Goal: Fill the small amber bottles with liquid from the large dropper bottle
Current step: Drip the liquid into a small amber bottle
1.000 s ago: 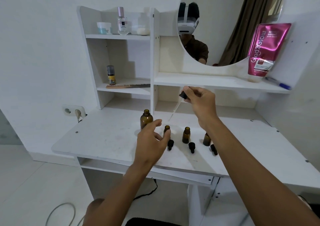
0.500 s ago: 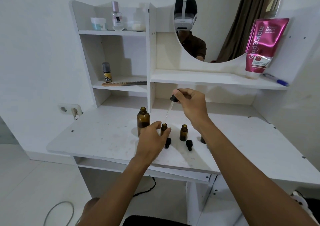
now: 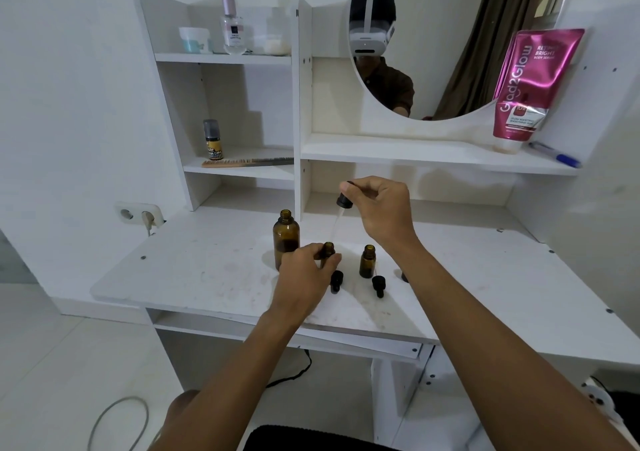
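Dropper, lowered since the earlier frame to just above the small amber bottle right of the large dropper bottle; fingers of the right hand pinch its cap, fingers of the left hand grip that bottle on the worktop; filling likely imminent.

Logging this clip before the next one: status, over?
Left grip holds small bottle. Right grip pinches dropper, tip just above its mouth. Nothing in the way.

Large bottle and small bottles amber, dropper and loose caps black, desk white, tube magenta, pen blue.
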